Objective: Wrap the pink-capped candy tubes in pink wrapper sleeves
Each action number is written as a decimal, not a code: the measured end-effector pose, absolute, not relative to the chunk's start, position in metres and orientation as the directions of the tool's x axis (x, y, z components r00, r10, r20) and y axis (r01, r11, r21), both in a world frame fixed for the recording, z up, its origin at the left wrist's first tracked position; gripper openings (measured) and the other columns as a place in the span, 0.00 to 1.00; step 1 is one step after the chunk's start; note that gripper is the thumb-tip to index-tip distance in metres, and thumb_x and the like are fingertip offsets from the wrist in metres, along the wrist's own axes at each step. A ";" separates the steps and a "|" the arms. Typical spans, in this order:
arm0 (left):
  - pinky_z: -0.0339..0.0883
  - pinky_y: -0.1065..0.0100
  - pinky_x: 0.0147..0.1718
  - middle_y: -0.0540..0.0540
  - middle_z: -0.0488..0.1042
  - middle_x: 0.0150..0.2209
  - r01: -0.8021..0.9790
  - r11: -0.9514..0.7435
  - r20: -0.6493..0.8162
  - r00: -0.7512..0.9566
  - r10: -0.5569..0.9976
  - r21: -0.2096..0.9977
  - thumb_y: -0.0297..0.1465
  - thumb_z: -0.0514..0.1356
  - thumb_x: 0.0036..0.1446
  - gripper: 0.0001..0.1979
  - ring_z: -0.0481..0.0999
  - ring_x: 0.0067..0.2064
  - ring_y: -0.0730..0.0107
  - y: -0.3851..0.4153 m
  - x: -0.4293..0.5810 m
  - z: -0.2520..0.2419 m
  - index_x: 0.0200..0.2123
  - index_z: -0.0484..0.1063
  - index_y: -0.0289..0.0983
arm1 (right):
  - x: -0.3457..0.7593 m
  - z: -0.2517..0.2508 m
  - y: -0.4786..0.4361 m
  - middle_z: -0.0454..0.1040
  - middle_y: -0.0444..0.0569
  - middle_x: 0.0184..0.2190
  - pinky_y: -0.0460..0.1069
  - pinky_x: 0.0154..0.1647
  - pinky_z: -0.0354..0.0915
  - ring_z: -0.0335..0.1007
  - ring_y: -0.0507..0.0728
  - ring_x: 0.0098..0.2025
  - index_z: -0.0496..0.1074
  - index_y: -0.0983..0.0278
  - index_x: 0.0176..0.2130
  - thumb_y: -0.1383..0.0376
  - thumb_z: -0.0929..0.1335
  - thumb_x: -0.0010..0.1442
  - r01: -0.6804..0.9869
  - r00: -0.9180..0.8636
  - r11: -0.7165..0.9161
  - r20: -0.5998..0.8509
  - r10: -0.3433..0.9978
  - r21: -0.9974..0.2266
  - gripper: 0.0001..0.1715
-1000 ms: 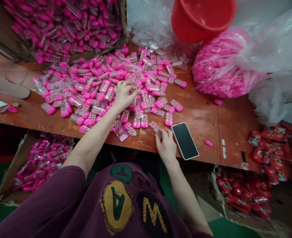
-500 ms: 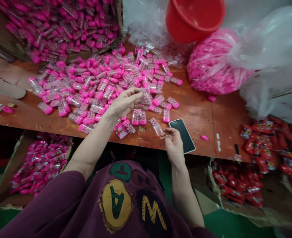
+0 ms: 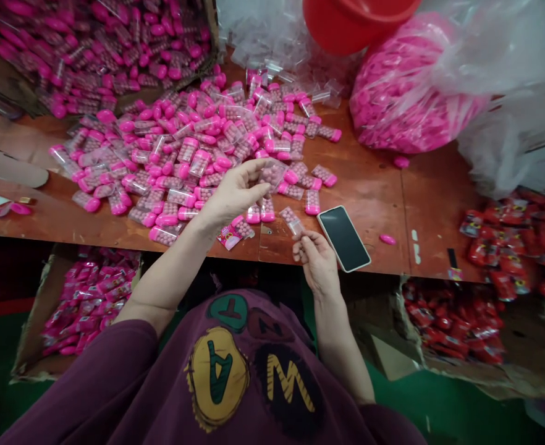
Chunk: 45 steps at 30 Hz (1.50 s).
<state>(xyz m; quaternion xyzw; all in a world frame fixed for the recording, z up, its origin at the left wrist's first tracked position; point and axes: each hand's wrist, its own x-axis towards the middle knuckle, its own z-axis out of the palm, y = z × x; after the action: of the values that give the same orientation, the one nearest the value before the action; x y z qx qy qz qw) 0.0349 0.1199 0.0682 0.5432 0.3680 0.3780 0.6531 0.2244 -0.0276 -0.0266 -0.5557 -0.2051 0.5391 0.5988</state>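
My left hand point(image 3: 241, 190) pinches a clear container of pink balls point(image 3: 272, 175) at the near right part of the pile. Between the thumb and fingers of my right hand point(image 3: 316, 256) is the end of a small clear packet point(image 3: 292, 220), which has pink balls at its far end. Pink-capped containers point(image 3: 199, 162) lie heaped on the wooden table point(image 3: 365, 185), beyond and left of my hands. A printed pink packet point(image 3: 228, 236) lies near the table's front edge, between my forearms. Just right of my right hand is a phone point(image 3: 344, 238) with a dark screen.
An open box of pink-capped containers point(image 3: 128, 43) stands at the back left. A red bucket point(image 3: 356, 21) and a bag of pink pieces point(image 3: 411, 93) are at the back right. Below the table's edge are boxes of pink packets point(image 3: 91, 290) and red packets point(image 3: 453, 321).
The view has shifted slightly. My right hand has closed more around the packet's end, and the container in my left hand has tilted.
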 end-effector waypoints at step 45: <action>0.76 0.67 0.41 0.44 0.83 0.40 -0.257 0.454 -0.240 0.580 0.779 0.853 0.32 0.70 0.61 0.16 0.85 0.39 0.68 0.084 0.057 0.024 0.50 0.77 0.34 | 0.226 0.012 0.002 0.77 0.40 0.32 0.44 0.28 0.68 0.69 0.46 0.26 0.75 0.60 0.47 0.55 0.72 0.67 -0.037 0.425 0.083 0.060 0.903 -0.996 0.13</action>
<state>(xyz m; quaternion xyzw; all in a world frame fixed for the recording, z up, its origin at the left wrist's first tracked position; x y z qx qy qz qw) 0.0573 0.0838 0.0235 0.4071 0.3207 0.3276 0.7900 0.2263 0.0016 0.0122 -0.5642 -0.3840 0.3744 0.6278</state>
